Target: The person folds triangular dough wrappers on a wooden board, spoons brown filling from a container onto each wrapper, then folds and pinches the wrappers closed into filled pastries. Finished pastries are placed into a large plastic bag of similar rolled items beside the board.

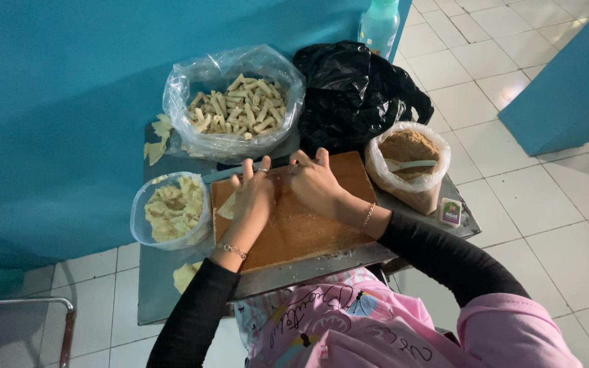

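Both hands lie flat, palms down and fingers spread, side by side on a wooden board [308, 225]; the left hand [253, 194] and the right hand [315, 184] press down together, and whatever sits beneath them is hidden, so neither grip is clamped on anything that shows. A pale wrapper [226, 208] peeks out beside the left hand. The board rests on a metal tabletop [158, 286]. To the left stands a plastic tub of wrappers [170, 210]; beyond it, a clear bag of rolled snacks [236, 105], a black bag [356, 88], and a bag of brown filling [409, 157] with a spoon.
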